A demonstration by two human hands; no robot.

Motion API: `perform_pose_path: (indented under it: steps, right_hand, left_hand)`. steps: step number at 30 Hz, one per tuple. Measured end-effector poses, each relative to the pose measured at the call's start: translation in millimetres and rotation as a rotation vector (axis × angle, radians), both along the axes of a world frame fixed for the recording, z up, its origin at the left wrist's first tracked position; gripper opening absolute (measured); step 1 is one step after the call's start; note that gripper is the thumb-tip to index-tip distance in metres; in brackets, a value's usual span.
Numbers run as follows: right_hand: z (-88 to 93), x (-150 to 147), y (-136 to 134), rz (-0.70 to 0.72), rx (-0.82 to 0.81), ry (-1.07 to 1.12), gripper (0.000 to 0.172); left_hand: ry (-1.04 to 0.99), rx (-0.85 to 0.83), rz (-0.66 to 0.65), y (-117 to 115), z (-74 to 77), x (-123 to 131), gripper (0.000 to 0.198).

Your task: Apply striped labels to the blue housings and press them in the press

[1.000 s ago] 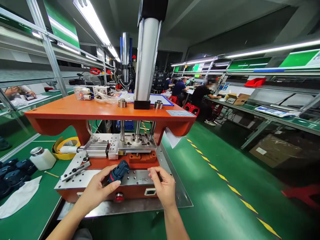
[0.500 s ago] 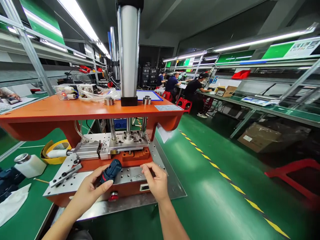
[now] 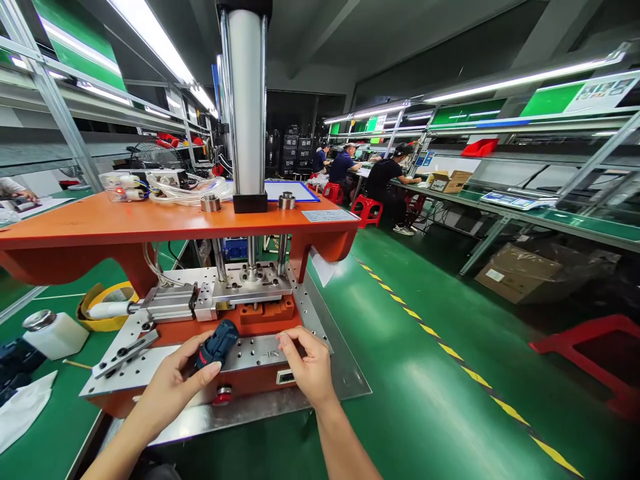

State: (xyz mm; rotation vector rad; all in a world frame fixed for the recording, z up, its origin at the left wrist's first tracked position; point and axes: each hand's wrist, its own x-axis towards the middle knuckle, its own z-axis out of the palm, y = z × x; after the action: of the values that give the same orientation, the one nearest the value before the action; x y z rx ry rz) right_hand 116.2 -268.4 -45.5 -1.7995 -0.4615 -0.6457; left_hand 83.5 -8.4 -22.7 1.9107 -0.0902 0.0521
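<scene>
My left hand [image 3: 177, 380] grips a dark blue battery pack [image 3: 218, 343] with red lettering, tilted between thumb and fingers. Behind it is the press base [image 3: 253, 360], a drilled metal plate on an orange frame. My right hand [image 3: 311, 365] hovers over the right part of that plate, thumb and forefinger pinched; whatever they hold, if anything, is too small to make out. Beyond both hands, an orange slotted block [image 3: 267, 310] lies under the press's metal plate [image 3: 253, 288]. A red button [image 3: 223, 395] sits on the front face, below the battery pack.
The press's orange top [image 3: 150, 223] spans above the work area, carrying a tall cylinder [image 3: 249, 107]. On the left stand a white bottle [image 3: 57, 337], yellow tape rolls [image 3: 105, 320] and a white cloth [image 3: 25, 410]. Several seated people work along the far right bench [image 3: 530, 217].
The view has shifted slightly, so the press appears a little further left. Both hands keep nearly the same pose, and the battery pack stays in my left hand.
</scene>
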Motion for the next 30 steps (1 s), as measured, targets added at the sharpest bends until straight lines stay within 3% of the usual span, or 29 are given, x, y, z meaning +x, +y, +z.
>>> perform_pose_path:
  steps: [30]
  right_hand:
    - [-0.9, -1.0, 1.3, 0.004, 0.002, -0.002, 0.023]
  left_hand:
    - [-0.044, -0.014, -0.01, 0.9, -6.1, 0.1, 0.061]
